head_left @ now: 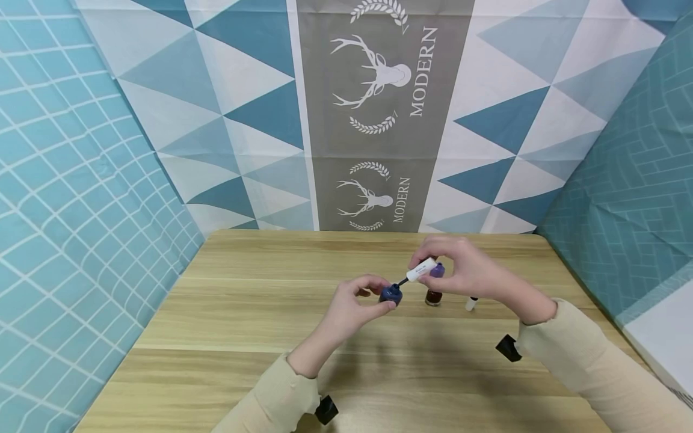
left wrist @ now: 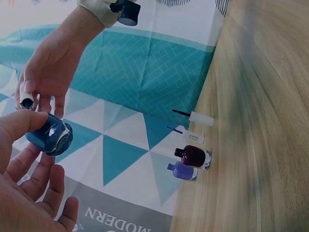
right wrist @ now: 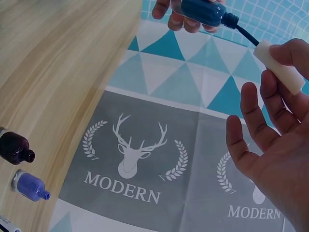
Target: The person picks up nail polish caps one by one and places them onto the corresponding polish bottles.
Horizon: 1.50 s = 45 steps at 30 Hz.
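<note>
My left hand pinches a small blue nail polish bottle between thumb and fingers, raised above the table. My right hand holds a white nail polish cap by thumb and fingertips. From the cap a dark brush stem runs down to the open neck of the blue bottle; its bristle end is hidden at or inside the neck. In the right wrist view the blue bottle lies tilted, its neck towards the cap. Thick blue glass fills much of the left wrist view's bottle.
Beyond the hands stand an uncapped dark red bottle and an uncapped purple bottle. Two white brush caps lie beside them on the wooden table. Patterned cloth walls enclose the back and sides.
</note>
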Available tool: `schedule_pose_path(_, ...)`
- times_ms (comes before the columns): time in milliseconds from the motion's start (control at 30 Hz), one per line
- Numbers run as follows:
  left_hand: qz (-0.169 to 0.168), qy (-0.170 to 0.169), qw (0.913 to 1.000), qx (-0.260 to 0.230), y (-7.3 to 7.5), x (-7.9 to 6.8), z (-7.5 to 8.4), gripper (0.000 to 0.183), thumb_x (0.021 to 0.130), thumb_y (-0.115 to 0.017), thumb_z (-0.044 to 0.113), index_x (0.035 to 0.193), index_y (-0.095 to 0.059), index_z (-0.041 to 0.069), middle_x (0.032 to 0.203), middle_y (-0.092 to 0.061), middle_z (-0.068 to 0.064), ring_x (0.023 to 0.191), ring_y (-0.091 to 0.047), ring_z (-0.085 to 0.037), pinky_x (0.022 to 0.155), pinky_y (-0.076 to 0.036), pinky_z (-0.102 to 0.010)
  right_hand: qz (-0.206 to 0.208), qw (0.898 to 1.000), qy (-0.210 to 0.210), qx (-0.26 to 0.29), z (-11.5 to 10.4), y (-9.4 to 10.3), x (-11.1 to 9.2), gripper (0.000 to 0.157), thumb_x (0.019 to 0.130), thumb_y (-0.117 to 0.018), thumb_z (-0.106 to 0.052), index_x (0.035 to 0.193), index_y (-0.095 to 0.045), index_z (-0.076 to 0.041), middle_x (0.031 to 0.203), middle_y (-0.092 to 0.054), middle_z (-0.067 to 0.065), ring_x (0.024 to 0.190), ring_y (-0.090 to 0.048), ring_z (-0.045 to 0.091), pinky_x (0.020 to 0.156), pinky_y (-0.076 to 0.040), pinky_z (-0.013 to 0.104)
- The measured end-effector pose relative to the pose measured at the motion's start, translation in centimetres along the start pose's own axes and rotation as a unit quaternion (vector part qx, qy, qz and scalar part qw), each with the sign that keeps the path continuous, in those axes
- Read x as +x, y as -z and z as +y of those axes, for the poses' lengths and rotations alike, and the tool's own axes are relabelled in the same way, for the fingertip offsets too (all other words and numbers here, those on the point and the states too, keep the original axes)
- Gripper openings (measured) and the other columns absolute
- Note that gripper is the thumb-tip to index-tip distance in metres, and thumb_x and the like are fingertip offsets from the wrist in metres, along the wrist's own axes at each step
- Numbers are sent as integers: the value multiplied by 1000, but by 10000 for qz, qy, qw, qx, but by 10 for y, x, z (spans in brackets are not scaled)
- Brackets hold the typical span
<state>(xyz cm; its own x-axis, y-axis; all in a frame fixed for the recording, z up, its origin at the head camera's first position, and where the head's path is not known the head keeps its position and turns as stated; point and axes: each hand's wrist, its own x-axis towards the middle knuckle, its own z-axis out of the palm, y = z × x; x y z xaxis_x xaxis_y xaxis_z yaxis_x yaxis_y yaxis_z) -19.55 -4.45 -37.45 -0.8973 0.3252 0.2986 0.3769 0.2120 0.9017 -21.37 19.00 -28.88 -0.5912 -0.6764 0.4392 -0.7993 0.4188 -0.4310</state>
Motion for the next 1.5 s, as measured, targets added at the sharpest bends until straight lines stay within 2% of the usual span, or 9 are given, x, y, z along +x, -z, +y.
schedule_pose_path(300,-72,-60,10000,-6,-2,0,0,26,77,-79,23,100,-70,18,91,-70,6,89,-60,-11,85,-42,-36,-131,9998,-99,55,1,-4,0,23,80,-72,-8,97,-66,-21,94,-64,-9,74,-52,9,63,-44,22)
schedule_pose_path(533,-53,-18,10000,-47,-4,2,2,27,76,-79,15,101,-70,13,92,-70,0,91,-61,-15,86,-41,-38,-153,9999,-15,42,1,-8,1,21,80,-73,-9,96,-66,-21,93,-64,-8,70,-51,6,60,-44,23)
schedule_pose_path(800,-115,-68,9999,-20,0,-7,37,23,77,-75,4,99,-69,3,89,-69,-10,89,-61,-20,85,-42,-39,-216,9997,-22,59,3,-13,2,22,80,-71,-9,96,-66,-23,90,-62,-11,71,-51,6,59,-43,23)
schedule_pose_path(967,-109,-106,9999,-67,1,-8,40,23,77,-75,3,98,-69,2,89,-69,-10,88,-61,-22,86,-42,-46,-315,9989,-214,273,4,-17,1,18,82,-72,-14,98,-67,-22,93,-62,-10,73,-51,7,57,-42,22)
schedule_pose_path(1067,-129,-64,9998,-107,0,-8,39,23,77,-75,4,99,-69,2,90,-69,-11,89,-60,-23,88,-42,-50,-308,9982,-248,446,5,-19,0,17,83,-72,-16,99,-67,-21,92,-62,-9,73,-51,8,56,-43,23)
schedule_pose_path(1333,-186,85,9997,-111,0,-7,37,23,78,-75,6,99,-68,2,93,-70,-10,92,-61,-23,87,-42,-42,-181,9952,-364,891,7,-27,-2,19,83,-72,-13,102,-68,-15,95,-64,-6,77,-54,9,56,-45,24)
schedule_pose_path(1500,-130,178,9997,-131,-5,-1,16,25,77,-77,9,101,-69,6,95,-70,-7,93,-61,-21,88,-42,-44,-127,9906,-528,1258,10,-33,-3,21,84,-71,-9,104,-69,-13,96,-64,-3,81,-56,11,66,-49,24)
